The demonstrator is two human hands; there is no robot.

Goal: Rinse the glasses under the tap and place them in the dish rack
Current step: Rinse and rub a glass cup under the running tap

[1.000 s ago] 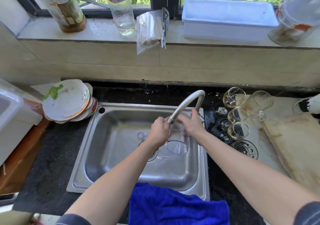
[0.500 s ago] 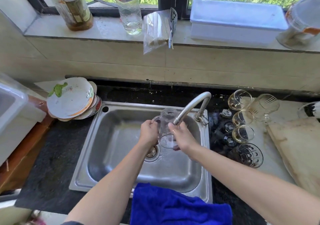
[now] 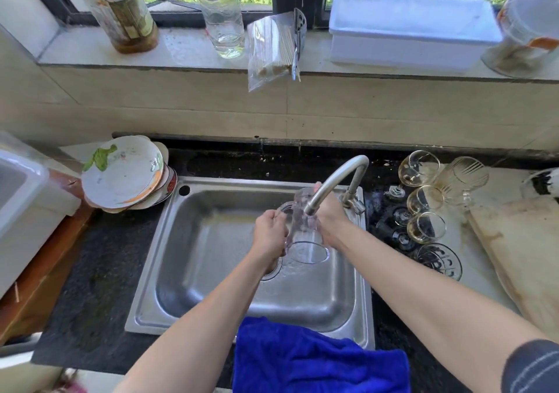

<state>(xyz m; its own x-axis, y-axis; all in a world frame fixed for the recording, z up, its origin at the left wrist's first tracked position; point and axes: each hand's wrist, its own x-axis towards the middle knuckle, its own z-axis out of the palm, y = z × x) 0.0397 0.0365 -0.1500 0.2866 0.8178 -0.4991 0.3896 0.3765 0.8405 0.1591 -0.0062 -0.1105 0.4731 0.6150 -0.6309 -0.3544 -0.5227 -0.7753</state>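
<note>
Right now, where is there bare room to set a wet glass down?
Bare dark counter lies left of the sink, in front of the stacked plates; another strip runs behind the sink, between plates and tap. The basin's left half is free. Right of the tap is crowded: glasses fill it to the cutting board.

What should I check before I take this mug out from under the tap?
1. Grip: left hand holds the handle, right hand the glass mug's side: ok.
2. Mug beneath the tap spout, over the sink: ok.
3. Mouth tipped down to drain: ok.
4. Residue rinsed off: cannot tell.
5. Free spot in a dish rack: cannot tell; none plainly in view.
</note>
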